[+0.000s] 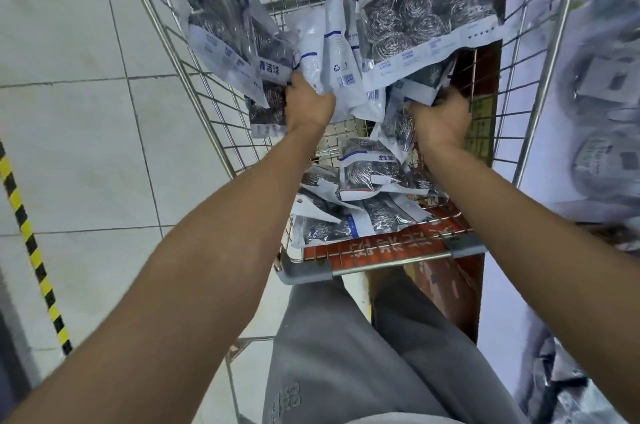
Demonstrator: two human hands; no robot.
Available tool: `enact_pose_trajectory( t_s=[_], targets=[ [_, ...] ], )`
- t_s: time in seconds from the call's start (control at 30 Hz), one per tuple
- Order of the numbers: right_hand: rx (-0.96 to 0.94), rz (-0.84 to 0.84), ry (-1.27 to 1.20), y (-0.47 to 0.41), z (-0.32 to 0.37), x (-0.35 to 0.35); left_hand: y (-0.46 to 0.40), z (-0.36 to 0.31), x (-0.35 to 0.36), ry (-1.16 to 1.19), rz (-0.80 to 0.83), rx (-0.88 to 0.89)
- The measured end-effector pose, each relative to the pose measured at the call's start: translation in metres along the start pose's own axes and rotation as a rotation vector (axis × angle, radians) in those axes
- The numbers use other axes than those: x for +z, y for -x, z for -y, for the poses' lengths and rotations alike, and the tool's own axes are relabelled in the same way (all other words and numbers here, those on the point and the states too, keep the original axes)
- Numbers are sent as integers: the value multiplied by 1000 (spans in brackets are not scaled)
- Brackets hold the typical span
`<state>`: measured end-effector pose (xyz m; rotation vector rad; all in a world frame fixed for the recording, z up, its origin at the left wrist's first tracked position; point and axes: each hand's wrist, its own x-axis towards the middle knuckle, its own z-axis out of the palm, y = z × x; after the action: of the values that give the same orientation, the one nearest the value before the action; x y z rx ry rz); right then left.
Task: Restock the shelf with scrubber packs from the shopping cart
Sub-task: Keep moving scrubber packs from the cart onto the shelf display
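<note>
Many scrubber packs [367,178] lie heaped in the wire shopping cart [207,105] in front of me, with the shelf [602,112] blurred at my right and pale floor tiles [86,112] at my left. My left hand [308,105] has its fingers clenched on a bunch of packs [332,53] lifted above the heap. My right hand [441,119] seems to grasp another bunch [420,13], though its fingers are hidden under the bags.

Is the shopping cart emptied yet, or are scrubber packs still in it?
Not empty. The shopping cart still holds loose scrubber packs on its floor, while the left hand and right hand grip bunches of packs.
</note>
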<state>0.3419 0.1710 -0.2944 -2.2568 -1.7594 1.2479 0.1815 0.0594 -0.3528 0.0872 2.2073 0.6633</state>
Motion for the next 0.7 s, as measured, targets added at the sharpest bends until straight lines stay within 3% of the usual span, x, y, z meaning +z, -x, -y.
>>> enact_pose_trajectory(
  t_s=[0.17,0.23,0.5,0.7],
  targets=[
    [89,27,-281,28,-5,-35,49,-6,-39,534,225,-135],
    [81,88,-330,44,-4,-48,72,-5,-58,648,307,-176],
    [157,238,-620,129,-1,-112,186,-12,-136,823,672,-75],
    [134,298,-770,204,-10,-167,243,-9,-173,836,802,-54]
  ],
)
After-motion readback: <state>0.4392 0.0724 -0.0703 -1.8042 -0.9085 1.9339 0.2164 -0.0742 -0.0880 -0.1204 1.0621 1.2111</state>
